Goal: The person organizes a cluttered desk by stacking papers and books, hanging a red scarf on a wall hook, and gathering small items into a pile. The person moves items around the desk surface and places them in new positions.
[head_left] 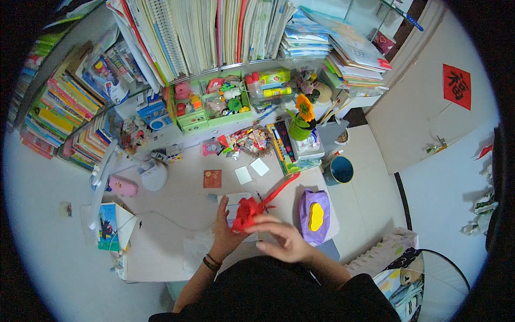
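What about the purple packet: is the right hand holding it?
No, the purple packet lies on the table beside the right hand, ungripped.

Red bundle [246, 213] — rough; purple packet [306, 216] — glossy plastic

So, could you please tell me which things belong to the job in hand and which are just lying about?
Apparently in use: red bundle, between the left hand and right hand.
Seemingly lying about: purple pack, reddish card, potted flower.

This looks like a home study corner, with its desk [155, 247], shelved books [65, 104] and small toys [232, 95].
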{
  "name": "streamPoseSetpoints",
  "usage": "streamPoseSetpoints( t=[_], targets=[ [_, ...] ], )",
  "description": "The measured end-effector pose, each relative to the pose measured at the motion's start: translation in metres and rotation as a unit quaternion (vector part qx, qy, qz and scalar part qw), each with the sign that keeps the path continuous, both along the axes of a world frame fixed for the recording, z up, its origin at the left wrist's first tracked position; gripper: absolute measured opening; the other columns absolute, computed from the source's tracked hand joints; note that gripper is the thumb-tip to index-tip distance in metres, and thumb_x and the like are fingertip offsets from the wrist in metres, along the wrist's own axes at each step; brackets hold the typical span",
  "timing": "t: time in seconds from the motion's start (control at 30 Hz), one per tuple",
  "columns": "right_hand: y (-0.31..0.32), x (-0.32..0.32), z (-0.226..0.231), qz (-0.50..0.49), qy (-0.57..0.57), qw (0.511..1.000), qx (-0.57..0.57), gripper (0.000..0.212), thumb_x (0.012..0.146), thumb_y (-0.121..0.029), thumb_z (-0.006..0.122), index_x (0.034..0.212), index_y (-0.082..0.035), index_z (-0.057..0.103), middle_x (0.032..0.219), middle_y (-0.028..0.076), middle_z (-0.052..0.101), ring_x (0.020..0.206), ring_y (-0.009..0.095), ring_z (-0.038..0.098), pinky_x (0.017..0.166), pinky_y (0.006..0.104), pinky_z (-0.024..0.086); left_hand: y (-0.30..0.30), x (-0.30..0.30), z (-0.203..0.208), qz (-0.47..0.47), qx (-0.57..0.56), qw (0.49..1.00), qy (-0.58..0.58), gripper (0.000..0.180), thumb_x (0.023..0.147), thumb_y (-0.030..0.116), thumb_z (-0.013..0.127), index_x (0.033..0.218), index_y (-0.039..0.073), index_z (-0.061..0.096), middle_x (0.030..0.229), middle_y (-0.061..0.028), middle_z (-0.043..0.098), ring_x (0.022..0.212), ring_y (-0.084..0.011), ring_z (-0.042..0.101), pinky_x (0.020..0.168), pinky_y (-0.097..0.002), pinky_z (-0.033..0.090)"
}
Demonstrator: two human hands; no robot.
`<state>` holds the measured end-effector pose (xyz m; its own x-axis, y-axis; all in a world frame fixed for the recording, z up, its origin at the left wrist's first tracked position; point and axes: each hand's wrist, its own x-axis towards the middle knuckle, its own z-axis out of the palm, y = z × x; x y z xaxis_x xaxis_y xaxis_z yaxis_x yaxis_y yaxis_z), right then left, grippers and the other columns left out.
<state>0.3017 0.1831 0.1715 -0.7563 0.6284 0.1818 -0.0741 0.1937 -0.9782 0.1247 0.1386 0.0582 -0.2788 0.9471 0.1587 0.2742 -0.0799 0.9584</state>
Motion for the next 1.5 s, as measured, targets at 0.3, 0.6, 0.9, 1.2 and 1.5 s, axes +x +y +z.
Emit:
streamPoseSetpoints(
  t=[0.3, 0.6, 0.9, 1.2, 1.5],
  targets=[
    [-0.015, 0.099, 0.062, -0.252, 0.316, 0.914, 0.021, 0.043, 0.085, -0.025, 0.056, 0.117, 0.004, 0.052, 0.125, 0.019, 0.048, 0.118, 0.028, 0.046, 0.102, 0.0432, 0.033, 0.011, -0.02, 0.026, -0.029, 0.039, 0.995, -0.085, 0.033, 0.072, 0.0, 0.062, 0.105, -0.001, 0.057, 0.096, -0.0096, 0.065, 0.089, -0.0136, 0.06, 0.081, -0.0267, 0.046],
    [-0.035, 0.184, 0.04, -0.538, 0.244, 0.806, 0.033, 0.046, 0.087, -0.005, 0.05, 0.13, 0.008, 0.038, 0.136, 0.018, 0.039, 0.124, 0.024, 0.042, 0.102, 0.0359, 0.035, -0.047, -0.132, 0.099, -0.194, -0.111, 0.975, -0.013, 0.02, 0.076, 0.008, 0.057, 0.088, -0.007, 0.061, 0.057, -0.0052, 0.055, 0.048, -0.0096, 0.047, 0.045, -0.0256, 0.038],
    [-0.106, 0.167, -0.003, -0.704, -0.383, 0.547, 0.244, 0.041, 0.076, -0.005, 0.066, 0.115, -0.004, 0.055, 0.131, 0.018, 0.042, 0.115, 0.03, 0.048, 0.094, 0.0398, 0.04, -0.058, -0.157, 0.137, -0.601, -0.133, 0.781, -0.109, 0.039, 0.093, 0.034, 0.044, 0.072, 0.003, 0.054, 0.052, -0.0063, 0.048, 0.044, -0.022, 0.048, 0.043, -0.0332, 0.035],
    [-0.14, -0.006, -0.022, -0.027, -0.07, 0.996, -0.041, 0.039, 0.083, -0.032, 0.064, 0.107, -0.003, 0.054, 0.077, 0.015, 0.059, 0.065, 0.019, 0.055, 0.059, 0.0363, 0.043, -0.02, -0.055, 0.162, -0.657, 0.085, 0.738, 0.127, 0.036, 0.086, 0.026, 0.059, 0.108, -0.003, 0.058, 0.107, -0.0229, 0.058, 0.097, -0.04, 0.057, 0.089, -0.0438, 0.045],
    [-0.25, 0.197, -0.02, -0.294, -0.168, 0.925, -0.169, 0.012, 0.082, -0.008, 0.06, 0.087, 0.003, 0.056, 0.071, 0.012, 0.058, 0.065, 0.011, 0.05, 0.059, 0.0309, 0.042, -0.067, -0.096, 0.124, -0.137, 0.063, 0.964, -0.22, 0.047, 0.095, 0.042, 0.039, 0.084, 0.001, 0.057, 0.074, -0.0147, 0.06, 0.063, -0.0201, 0.059, 0.05, -0.0297, 0.046]
  ],
)
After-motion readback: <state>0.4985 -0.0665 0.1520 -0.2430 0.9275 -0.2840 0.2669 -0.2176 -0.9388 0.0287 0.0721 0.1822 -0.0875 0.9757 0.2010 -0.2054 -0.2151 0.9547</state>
